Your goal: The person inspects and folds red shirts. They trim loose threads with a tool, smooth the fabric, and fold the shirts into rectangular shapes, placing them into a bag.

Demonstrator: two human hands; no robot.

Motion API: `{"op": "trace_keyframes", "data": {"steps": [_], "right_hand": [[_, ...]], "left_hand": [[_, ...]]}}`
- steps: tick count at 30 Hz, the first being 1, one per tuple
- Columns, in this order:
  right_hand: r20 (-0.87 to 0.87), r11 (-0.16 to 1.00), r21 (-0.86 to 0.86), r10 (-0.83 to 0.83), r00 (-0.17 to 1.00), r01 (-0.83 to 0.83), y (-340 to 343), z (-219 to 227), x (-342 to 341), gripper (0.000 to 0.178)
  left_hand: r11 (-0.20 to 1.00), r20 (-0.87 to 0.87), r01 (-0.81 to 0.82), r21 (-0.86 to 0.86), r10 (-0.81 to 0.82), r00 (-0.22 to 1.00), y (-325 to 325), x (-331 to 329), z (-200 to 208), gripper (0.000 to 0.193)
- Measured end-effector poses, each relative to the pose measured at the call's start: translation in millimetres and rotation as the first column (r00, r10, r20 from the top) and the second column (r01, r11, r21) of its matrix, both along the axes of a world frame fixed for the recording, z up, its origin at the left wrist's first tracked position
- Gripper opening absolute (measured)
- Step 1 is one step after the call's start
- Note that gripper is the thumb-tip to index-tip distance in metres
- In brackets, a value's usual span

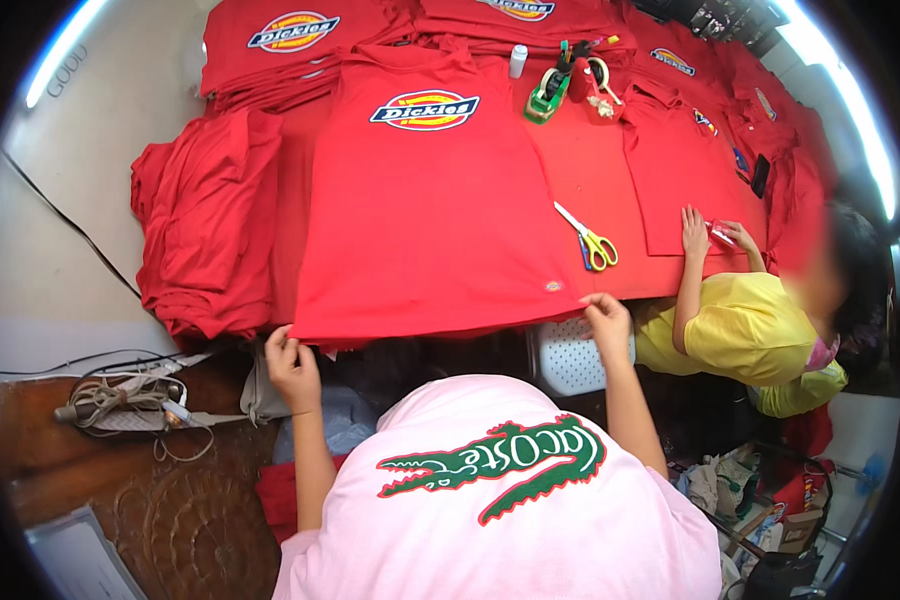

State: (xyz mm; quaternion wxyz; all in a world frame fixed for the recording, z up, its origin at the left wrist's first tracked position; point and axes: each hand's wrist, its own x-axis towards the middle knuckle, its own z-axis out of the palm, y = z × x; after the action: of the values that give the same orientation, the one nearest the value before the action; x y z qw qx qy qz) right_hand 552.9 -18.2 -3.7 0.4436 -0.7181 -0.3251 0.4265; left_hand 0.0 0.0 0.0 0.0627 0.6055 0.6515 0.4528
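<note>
A red T-shirt (420, 220) lies spread flat on the work table, its hem toward me and a printed oval emblem on its upper part. At the hem's left corner, my left hand (294, 372) has its fingers closed on the cloth. My right hand (608, 328) pinches the hem's right corner, close to a small sewn-on label (553, 287). Between the two hands the hem runs nearly straight along the table's front edge. Scissors with yellow handles (598, 250) lie just right of the shirt, blades pointing away, with a blue tool partly under them.
Piled red shirts (205, 220) stand at the left, with more stacks (280, 45) along the back. A green tape dispenser (545, 98), a red holder (598, 105) and a white bottle (518, 60) sit far right. A co-worker in yellow (740, 320) handles another red shirt (670, 170).
</note>
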Motion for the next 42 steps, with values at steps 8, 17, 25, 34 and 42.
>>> {"op": "trace_keyframes", "data": {"steps": [8, 17, 25, 34, 42], "right_hand": [[0.442, 0.996, 0.012, 0.071, 0.894, -0.085, -38.2, -43.7, -22.0, 0.013], [0.608, 0.993, 0.015, 0.085, 0.789, -0.119, -37.6, -29.5, -39.8, 0.014], [0.603, 1.0, -0.001, 0.015, 0.798, -0.018, -54.8, -50.2, -23.5, 0.015], [0.638, 0.983, -0.075, 0.178, 0.749, -0.17, -74.3, -46.9, -17.5, 0.012], [0.159, 0.779, -0.459, 0.546, 0.823, -0.428, -213.2, -130.0, -11.6, 0.017]], "left_hand": [[0.986, 0.014, -0.103, -0.133, 0.106, 0.994, -30.5, 14.7, -55.2, 0.014], [0.987, 0.504, -0.11, -0.119, 0.156, 0.85, -15.4, 17.6, -81.7, 0.03], [0.979, 0.501, -0.146, -0.142, 0.198, 0.842, -29.5, -8.9, -94.1, 0.019], [0.978, 0.513, -0.102, -0.18, 0.182, 0.839, -63.3, -15.0, -98.4, 0.016], [0.877, 0.424, -0.175, -0.448, 0.381, 0.822, -221.2, -42.6, -157.7, 0.013]]}}
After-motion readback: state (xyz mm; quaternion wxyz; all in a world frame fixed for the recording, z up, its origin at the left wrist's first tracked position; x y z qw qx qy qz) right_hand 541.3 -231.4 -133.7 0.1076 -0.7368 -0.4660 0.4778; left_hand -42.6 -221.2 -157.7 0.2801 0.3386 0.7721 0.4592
